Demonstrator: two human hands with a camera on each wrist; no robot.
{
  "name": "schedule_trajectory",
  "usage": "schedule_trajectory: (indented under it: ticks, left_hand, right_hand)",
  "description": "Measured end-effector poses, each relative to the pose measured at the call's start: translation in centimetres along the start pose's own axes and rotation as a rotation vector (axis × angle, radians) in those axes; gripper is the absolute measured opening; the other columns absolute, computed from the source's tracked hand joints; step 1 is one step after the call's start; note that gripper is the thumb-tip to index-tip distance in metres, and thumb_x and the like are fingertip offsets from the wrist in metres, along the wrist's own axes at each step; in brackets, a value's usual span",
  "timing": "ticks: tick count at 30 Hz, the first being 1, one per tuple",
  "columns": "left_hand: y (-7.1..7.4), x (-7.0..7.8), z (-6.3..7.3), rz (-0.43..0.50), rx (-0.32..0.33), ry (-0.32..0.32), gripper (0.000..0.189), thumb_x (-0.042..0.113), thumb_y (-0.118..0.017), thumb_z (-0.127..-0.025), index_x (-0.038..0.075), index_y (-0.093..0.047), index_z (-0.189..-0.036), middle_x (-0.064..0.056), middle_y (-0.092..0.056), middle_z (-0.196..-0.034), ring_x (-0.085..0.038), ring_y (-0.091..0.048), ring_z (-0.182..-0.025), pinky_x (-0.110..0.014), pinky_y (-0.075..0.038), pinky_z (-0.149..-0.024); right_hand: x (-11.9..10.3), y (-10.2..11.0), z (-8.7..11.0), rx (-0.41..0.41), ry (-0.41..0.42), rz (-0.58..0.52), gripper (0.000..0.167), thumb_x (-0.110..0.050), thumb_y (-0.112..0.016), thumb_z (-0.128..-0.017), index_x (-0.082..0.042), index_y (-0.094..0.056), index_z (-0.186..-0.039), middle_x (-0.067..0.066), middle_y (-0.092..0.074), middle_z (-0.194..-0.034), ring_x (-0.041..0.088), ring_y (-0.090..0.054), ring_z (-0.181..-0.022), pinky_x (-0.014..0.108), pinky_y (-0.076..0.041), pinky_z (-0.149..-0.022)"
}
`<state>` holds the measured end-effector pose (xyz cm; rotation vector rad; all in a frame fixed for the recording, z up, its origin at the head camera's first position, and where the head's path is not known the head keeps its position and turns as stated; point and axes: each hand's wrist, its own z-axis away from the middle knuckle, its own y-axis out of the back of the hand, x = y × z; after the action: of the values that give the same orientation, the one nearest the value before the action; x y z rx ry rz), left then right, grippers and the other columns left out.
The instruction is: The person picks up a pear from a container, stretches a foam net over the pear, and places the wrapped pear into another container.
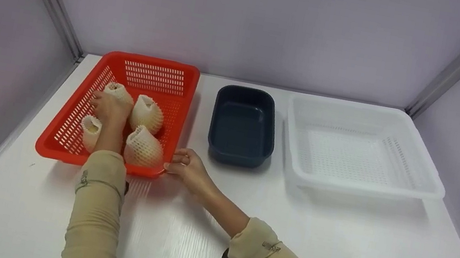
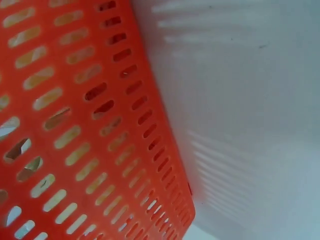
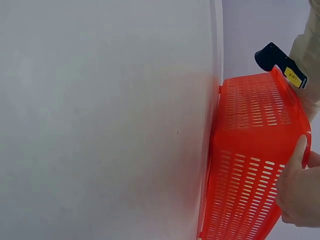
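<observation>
A red plastic basket [image 1: 189,107] stands at the left of the table, holding several pale yellowish items in white foam nets; what is inside the nets cannot be made out. Reaching into the basket, my left hand [image 1: 111,112] grips the back-left foam-netted item [image 1: 117,89] and partly covers it. Around it lie a second netted item [image 1: 147,115], a third at the front right [image 1: 144,149] and one at the front left [image 1: 90,133]. My right hand [image 1: 188,170] pinches the basket's front-right corner rim, thumb outside in the right wrist view. Through the basket wall [image 2: 125,100], the left wrist view shows only blurred shapes.
A dark blue rectangular tub [image 1: 238,156] stands right of the red basket. Farther right is a white perforated basket [image 1: 361,187]. Pale panels [image 1: 248,23] enclose the white table [image 1: 331,251] at the back and sides.
</observation>
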<state>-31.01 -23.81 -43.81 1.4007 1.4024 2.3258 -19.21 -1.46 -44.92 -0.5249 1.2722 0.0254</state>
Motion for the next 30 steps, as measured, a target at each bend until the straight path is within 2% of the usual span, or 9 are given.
schedule_trajectory:
  ticks: [3, 7, 12, 15, 17, 21, 23, 25, 30]
  left_hand:
    - [0.2, 0.1, 0.1, 0.003, -0.037, 0.029, 0.082, 0.022, -0.059, -0.079, -0.011, -0.009, -0.134, -0.033, -0.026, -0.128, -0.042, -0.040, -0.115, -0.045, -0.036, -0.096]
    - [0.5, 0.1, 0.1, -0.034, -0.059, 0.037, 0.081, 0.022, -0.061, -0.079, -0.012, -0.010, -0.132, -0.034, -0.028, -0.127, -0.042, -0.037, -0.117, -0.046, -0.033, -0.097]
    - [0.5, 0.1, 0.0, -0.125, -0.060, 0.017, 0.090, 0.033, -0.063, -0.080, -0.018, -0.011, -0.132, -0.037, -0.021, -0.130, -0.044, -0.025, -0.121, -0.048, -0.026, -0.099]
    - [0.3, 0.3, -0.1, -0.159, -0.036, 0.019, 0.095, 0.040, -0.062, -0.080, -0.021, -0.012, -0.132, -0.038, -0.018, -0.131, -0.045, -0.020, -0.122, -0.050, -0.022, -0.099]
    - [0.0, 0.3, -0.2, -0.132, 0.001, 0.039, 0.093, 0.041, -0.061, -0.080, -0.020, -0.013, -0.133, -0.037, -0.019, -0.132, -0.044, -0.021, -0.122, -0.049, -0.022, -0.099]
    - [-0.4, 0.5, -0.3, 0.007, 0.095, 0.081, 0.086, 0.032, -0.064, -0.080, -0.012, -0.015, -0.136, -0.031, -0.020, -0.134, -0.042, -0.024, -0.123, -0.043, -0.026, -0.101]
    - [-0.5, 0.6, -0.2, 0.052, 0.112, 0.080, 0.083, 0.028, -0.064, -0.079, -0.010, -0.017, -0.136, -0.029, -0.021, -0.134, -0.042, -0.024, -0.123, -0.042, -0.028, -0.101]
    - [-0.4, 0.6, -0.2, 0.057, 0.100, 0.071, 0.080, 0.025, -0.063, -0.079, -0.009, -0.019, -0.137, -0.028, -0.022, -0.134, -0.041, -0.025, -0.124, -0.042, -0.029, -0.101]
    - [0.1, 0.5, -0.2, -0.003, 0.040, 0.060, 0.082, 0.028, -0.065, -0.080, -0.010, -0.018, -0.136, -0.027, -0.029, -0.132, -0.040, -0.030, -0.123, -0.043, -0.032, -0.099]
  right_hand:
    - [0.0, 0.1, -0.1, -0.006, 0.000, -0.003, 0.035, 0.012, -0.057, -0.080, 0.006, -0.041, -0.110, 0.012, -0.049, -0.092, 0.019, -0.056, -0.076, 0.047, -0.046, -0.084]
    - [0.1, 0.0, -0.2, -0.010, -0.006, 0.001, 0.035, 0.012, -0.057, -0.080, 0.006, -0.041, -0.110, 0.011, -0.050, -0.092, 0.019, -0.057, -0.076, 0.046, -0.046, -0.083]
    - [0.0, -0.2, -0.3, -0.009, -0.003, 0.016, 0.035, 0.013, -0.057, -0.080, 0.005, -0.042, -0.110, 0.011, -0.050, -0.092, 0.019, -0.057, -0.076, 0.046, -0.046, -0.083]
    - [-0.1, -0.3, -0.3, -0.007, -0.002, 0.026, 0.037, 0.012, -0.057, -0.080, 0.006, -0.041, -0.112, 0.011, -0.050, -0.093, 0.018, -0.057, -0.075, 0.044, -0.047, -0.083]
    - [-0.2, -0.3, -0.2, -0.006, -0.005, 0.028, 0.038, 0.012, -0.057, -0.079, 0.006, -0.041, -0.113, 0.011, -0.051, -0.093, 0.018, -0.056, -0.075, 0.044, -0.047, -0.083]
    - [-0.3, -0.2, -0.2, -0.004, -0.003, 0.034, 0.037, 0.011, -0.057, -0.080, 0.006, -0.041, -0.113, 0.011, -0.050, -0.093, 0.017, -0.056, -0.075, 0.045, -0.046, -0.083]
    - [-0.4, -0.1, -0.1, 0.000, -0.005, 0.031, 0.037, 0.011, -0.057, -0.080, 0.006, -0.041, -0.112, 0.010, -0.049, -0.092, 0.018, -0.056, -0.074, 0.046, -0.046, -0.084]
    - [-0.4, 0.0, -0.1, 0.001, -0.003, 0.029, 0.037, 0.011, -0.057, -0.080, 0.005, -0.041, -0.112, 0.010, -0.049, -0.092, 0.019, -0.057, -0.074, 0.046, -0.046, -0.084]
    - [-0.4, 0.1, -0.1, 0.002, -0.007, 0.044, 0.039, 0.009, -0.059, -0.080, 0.006, -0.041, -0.114, 0.012, -0.050, -0.094, 0.019, -0.057, -0.076, 0.043, -0.047, -0.084]
